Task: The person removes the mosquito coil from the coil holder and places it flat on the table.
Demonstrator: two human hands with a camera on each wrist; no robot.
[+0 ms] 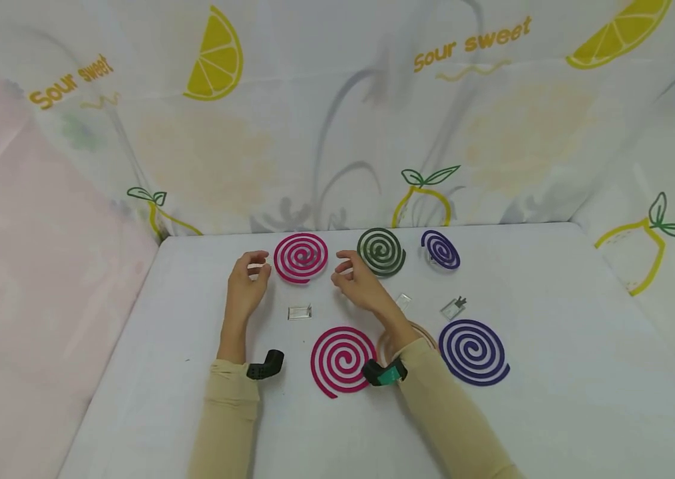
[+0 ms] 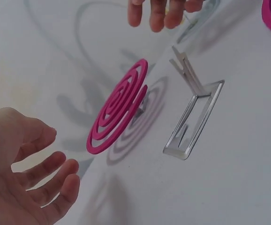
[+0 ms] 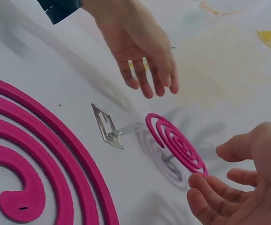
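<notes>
A pink mosquito coil (image 1: 301, 258) stands on a small metal stand near the back of the table, tilted in both wrist views. My left hand (image 1: 248, 280) hovers to its left with fingers loosely bent and nothing held. On the other side, my right hand (image 1: 359, 281) is likewise empty, its fingers relaxed between the pink coil and a green mosquito coil (image 1: 381, 253). In front of the raised pink coil lies a metal coil stand (image 2: 191, 126) with an upright forked prong. Another pink coil (image 3: 56, 154) lies flat nearer the body.
At the back right a purple coil (image 1: 441, 250) leans on its stand. Metal stands (image 1: 453, 308) lie in the middle, one partly behind my right wrist. A tan coil (image 1: 424, 332) is mostly hidden under my right forearm, beside a flat purple coil (image 1: 472, 352). A printed cloth (image 1: 313, 133) hangs behind.
</notes>
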